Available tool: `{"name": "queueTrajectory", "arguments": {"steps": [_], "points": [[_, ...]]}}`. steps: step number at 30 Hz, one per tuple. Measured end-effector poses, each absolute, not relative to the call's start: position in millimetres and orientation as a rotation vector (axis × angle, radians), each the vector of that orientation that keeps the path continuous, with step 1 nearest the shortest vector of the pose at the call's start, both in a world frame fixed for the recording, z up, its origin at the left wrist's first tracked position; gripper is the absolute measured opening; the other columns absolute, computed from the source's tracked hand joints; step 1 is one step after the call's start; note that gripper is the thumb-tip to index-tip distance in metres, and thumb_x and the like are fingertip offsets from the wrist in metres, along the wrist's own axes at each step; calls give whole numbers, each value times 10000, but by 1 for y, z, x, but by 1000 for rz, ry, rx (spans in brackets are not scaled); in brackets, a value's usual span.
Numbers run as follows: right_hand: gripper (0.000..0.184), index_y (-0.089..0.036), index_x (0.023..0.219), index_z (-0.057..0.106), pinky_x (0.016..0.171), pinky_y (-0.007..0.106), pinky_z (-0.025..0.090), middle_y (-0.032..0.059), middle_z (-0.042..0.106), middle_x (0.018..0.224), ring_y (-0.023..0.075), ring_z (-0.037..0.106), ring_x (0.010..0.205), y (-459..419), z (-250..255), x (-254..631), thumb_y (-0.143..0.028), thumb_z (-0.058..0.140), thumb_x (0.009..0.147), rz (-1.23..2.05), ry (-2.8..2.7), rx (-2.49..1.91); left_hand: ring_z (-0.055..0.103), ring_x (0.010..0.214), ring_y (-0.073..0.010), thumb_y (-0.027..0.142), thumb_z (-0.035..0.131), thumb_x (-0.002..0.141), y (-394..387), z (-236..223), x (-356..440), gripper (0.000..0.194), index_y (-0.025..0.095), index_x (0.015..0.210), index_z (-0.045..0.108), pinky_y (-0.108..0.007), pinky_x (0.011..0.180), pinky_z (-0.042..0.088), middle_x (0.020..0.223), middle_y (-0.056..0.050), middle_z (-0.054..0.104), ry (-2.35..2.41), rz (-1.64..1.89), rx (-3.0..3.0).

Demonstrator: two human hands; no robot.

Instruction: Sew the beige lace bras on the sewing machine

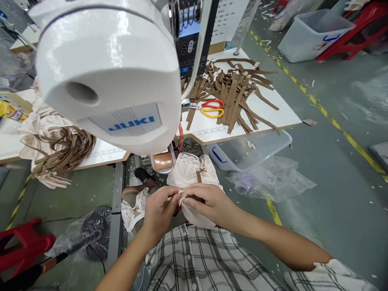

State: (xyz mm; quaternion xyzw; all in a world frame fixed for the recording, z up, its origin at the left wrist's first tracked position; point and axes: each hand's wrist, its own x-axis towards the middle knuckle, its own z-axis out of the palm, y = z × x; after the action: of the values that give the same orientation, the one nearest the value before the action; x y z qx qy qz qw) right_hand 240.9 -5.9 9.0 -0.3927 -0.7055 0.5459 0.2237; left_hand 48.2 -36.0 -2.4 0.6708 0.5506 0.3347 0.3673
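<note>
Both hands meet low in front of my plaid shirt, pinching the edge of a white lace bra (184, 169). My left hand (162, 206) closes thumb and fingertips on the bra's pale fabric edge. Right beside it, my right hand (209, 202) is curled round the same edge, with pale cloth hanging below. A short brown strap and a small brown bow show on the bra's front. Another white lace bra piece (135, 210) hangs to the left of my left hand. Just beyond my hands stands a white JUKI sewing machine (121, 81).
Brown straps (233, 93) lie heaped on the white table (279, 109) beside red-and-yellow scissors (212, 109). More straps and pale fabric (60, 149) are piled at left. A clear plastic bin (251, 151) sits under the table's right edge. Red stools (24, 246) stand at the sides.
</note>
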Motion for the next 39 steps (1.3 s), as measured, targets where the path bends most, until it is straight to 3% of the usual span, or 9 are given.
{"name": "queueTrajectory", "arguments": {"steps": [3, 9, 16, 23, 30, 34, 39], "points": [[185, -227, 913, 684, 708, 211, 417, -18, 713, 857, 113, 628, 782, 1, 6, 243, -271, 518, 980, 1479, -1945, -1082, 631, 723, -103, 181, 549, 954, -35, -2, 50, 129, 190, 927, 676, -189, 651, 470, 795, -2, 694, 1475, 900, 1790], [246, -194, 869, 642, 662, 252, 350, 12, 644, 764, 134, 558, 720, 21, 11, 251, -295, 461, 1000, 1064, -2210, -1180, 662, 722, -113, 119, 598, 914, -34, 10, 49, 93, 148, 970, 667, -192, 658, 490, 817, -34, 730, 1390, 984, 2173], [286, -184, 697, 567, 586, 228, 327, -42, 562, 607, 91, 490, 595, 33, 31, 253, -251, 498, 967, 1418, -2203, -1095, 674, 675, -111, 120, 598, 916, -28, 26, 47, 97, 145, 968, 676, -183, 607, 477, 784, -28, 743, 1315, 912, 2269], [229, -181, 857, 686, 503, 229, 328, -8, 713, 736, 98, 543, 573, 38, 27, 259, -296, 511, 951, 1791, -2092, -1022, 649, 620, -101, 160, 592, 930, -26, 24, 45, 103, 166, 947, 693, -184, 567, 444, 725, 0, 724, 1315, 834, 2155], [202, -199, 827, 702, 557, 232, 347, -28, 723, 763, 100, 578, 631, 38, 35, 257, -211, 527, 926, 1774, -2172, -1003, 610, 569, -96, 190, 590, 928, -21, 27, 43, 114, 199, 894, 698, -189, 511, 387, 681, 23, 696, 1334, 685, 2036], [176, -197, 827, 700, 589, 230, 364, -30, 726, 769, 105, 600, 661, 38, 32, 257, -191, 545, 909, 1737, -2185, -1010, 626, 624, -115, 254, 557, 956, -16, 30, 42, 166, 219, 1068, 675, -209, 537, 396, 795, 12, 730, 1347, 440, 1946], [165, -207, 842, 710, 569, 239, 342, -25, 681, 709, 111, 572, 631, 31, 26, 256, -231, 562, 912, 1539, -2273, -1091, 610, 640, -153, 299, 427, 1005, -12, 27, 44, 284, 186, 866, 646, -256, 549, 370, 739, -22, 684, 1339, 303, 2142]]}}
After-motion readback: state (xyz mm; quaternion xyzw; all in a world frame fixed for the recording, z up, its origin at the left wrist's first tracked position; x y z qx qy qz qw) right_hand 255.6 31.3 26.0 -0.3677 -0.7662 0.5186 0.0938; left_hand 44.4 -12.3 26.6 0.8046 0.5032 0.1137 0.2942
